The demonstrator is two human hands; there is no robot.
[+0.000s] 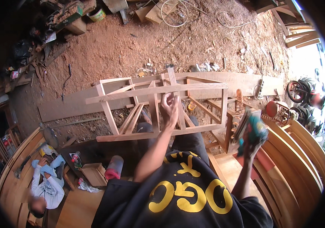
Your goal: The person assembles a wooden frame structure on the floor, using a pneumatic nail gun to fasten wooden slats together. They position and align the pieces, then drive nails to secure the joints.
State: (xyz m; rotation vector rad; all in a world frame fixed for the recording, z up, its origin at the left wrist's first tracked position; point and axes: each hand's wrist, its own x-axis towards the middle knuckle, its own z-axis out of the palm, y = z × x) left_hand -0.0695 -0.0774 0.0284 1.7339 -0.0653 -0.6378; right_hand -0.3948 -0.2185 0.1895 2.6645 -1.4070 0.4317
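A light wooden frame (132, 93) of rails, uprights and slanting braces stands across my knees. My left hand (169, 106) is at its middle, just below the upper rail, with the fingers curled in. Whether they grip an upright or a small piece is hidden. Off to the right, my right hand (253, 146) is wrapped round a teal power tool (257, 130). The tool is smeared by motion, so its exact kind is unclear. It is held apart from the frame, beside a wooden box-like piece (232, 131).
A long board (61, 107) lies behind the frame on sawdust-covered ground. An orange coiled hose (238, 99) hangs near the tool. Beyond are a power strip (259, 89) and a red machine (272, 108). Another person (48, 190) sits at lower left near a pink-lidded container (114, 168).
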